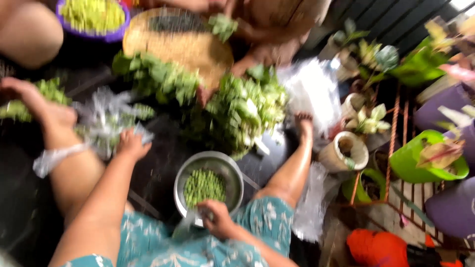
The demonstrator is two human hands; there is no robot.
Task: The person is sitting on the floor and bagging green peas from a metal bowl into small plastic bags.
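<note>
left hand (131, 144) grips a clear plastic bag (106, 118) w/ greens inside, fingers closed on its crumpled edge, over the dark floor (158, 168) toward its left side. right hand (217, 220) sits at the near rim of a steel bowl (210, 185) of shelled green peas (203, 187), fingers curled on the rim & a bit of clear plastic, near the floor's front edge btwn the knees. bag looks light, floppy, slippery; prob best pinched at the bunched mouth. bowl is rigid, likely light, peas roll, so hold by rim, keep level. leafy pile (242, 109) behind bowl; another person's hand (42, 106) at left.
</note>
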